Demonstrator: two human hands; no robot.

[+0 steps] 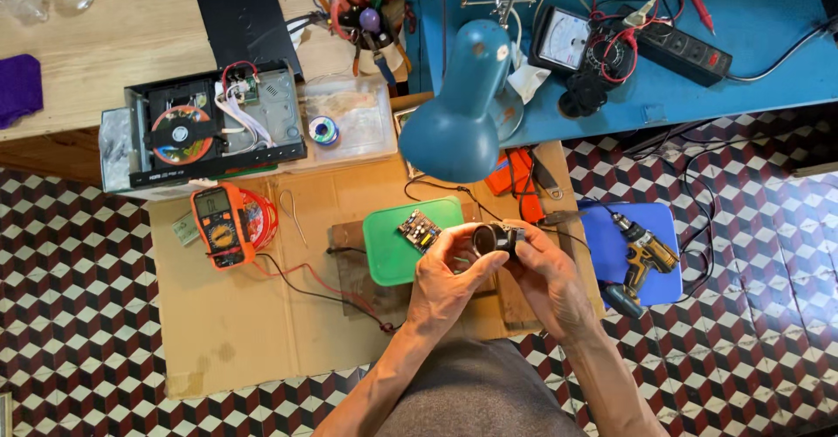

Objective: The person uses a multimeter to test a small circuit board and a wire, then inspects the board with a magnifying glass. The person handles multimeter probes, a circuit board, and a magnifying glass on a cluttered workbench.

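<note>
Both hands, left hand (449,275) and right hand (546,275), are gripping a small black cylinder (491,240) just right of the green tray (388,258).

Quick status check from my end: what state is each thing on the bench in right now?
Small black cylindrical part: held up in both hands, above the board.
Left hand: fingers closed on the part.
Right hand: closed on the part.
Black disc player: lid off, disc and wiring exposed.
Orange multimeter: lying flat, leads attached.
Green plastic tray: flat, a circuit board on it.
Yellow cordless drill: lying on its side.
</note>
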